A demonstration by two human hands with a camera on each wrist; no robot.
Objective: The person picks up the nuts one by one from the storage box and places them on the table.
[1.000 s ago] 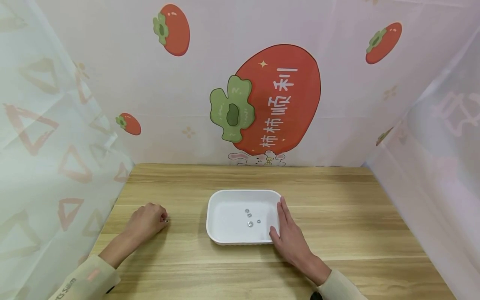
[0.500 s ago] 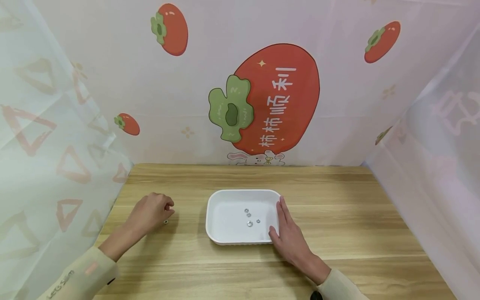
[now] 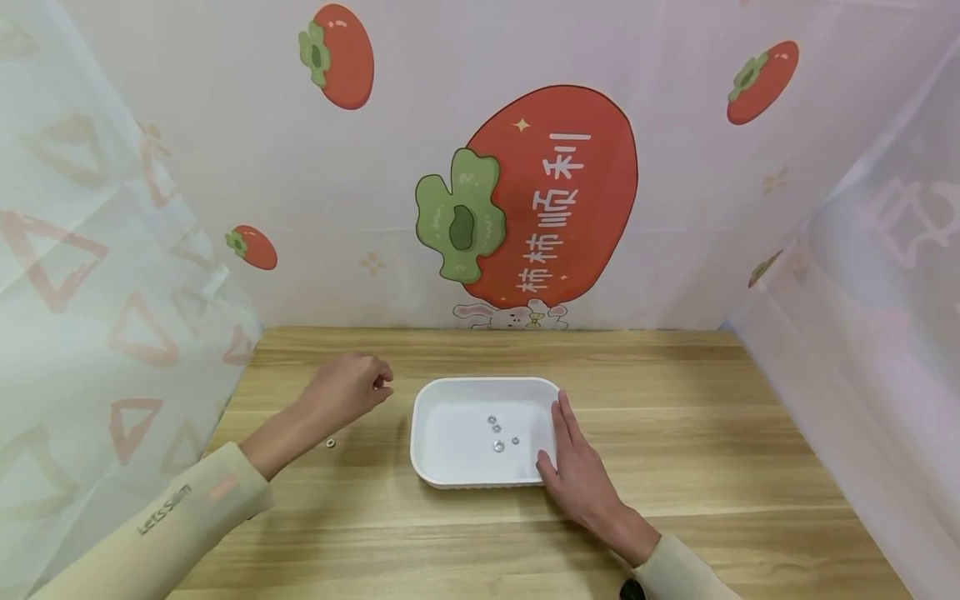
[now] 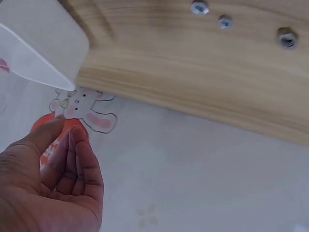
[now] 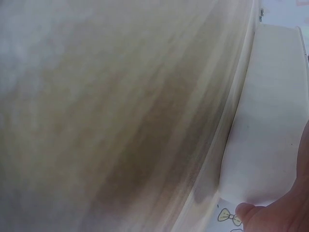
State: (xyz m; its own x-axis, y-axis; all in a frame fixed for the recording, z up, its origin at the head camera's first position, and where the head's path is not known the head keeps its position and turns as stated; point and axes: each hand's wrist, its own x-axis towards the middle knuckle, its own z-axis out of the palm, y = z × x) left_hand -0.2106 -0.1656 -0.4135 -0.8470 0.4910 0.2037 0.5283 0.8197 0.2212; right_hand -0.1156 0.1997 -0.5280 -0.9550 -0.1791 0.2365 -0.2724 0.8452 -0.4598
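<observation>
My left hand [image 3: 351,387] is above the table, left of the white tray [image 3: 424,477]. In the left wrist view its fingers curl toward the thumb with a small gap at the tips; I cannot tell whether something small sits inside. My right hand [image 3: 585,483] rests at the tray's right end, its fingers straight along the rim and the thumb over the front corner. Several small metal nuts [image 3: 498,447] lie in the tray. Behind my left wrist, a nut [image 3: 330,443] is on the table. The left wrist view shows more metal nuts [image 4: 287,37] there.
The tray stands mid-table on the wood-grain tabletop [image 3: 675,433]. A printed cloth backdrop [image 3: 675,250] with persimmon drawings rises right behind the table's back edge, and hanging cloth flanks both sides.
My left hand has lifted from beside the nut on the left and moved right and back toward the tray. That nut stays on the table. The right hand keeps its place at the tray.
</observation>
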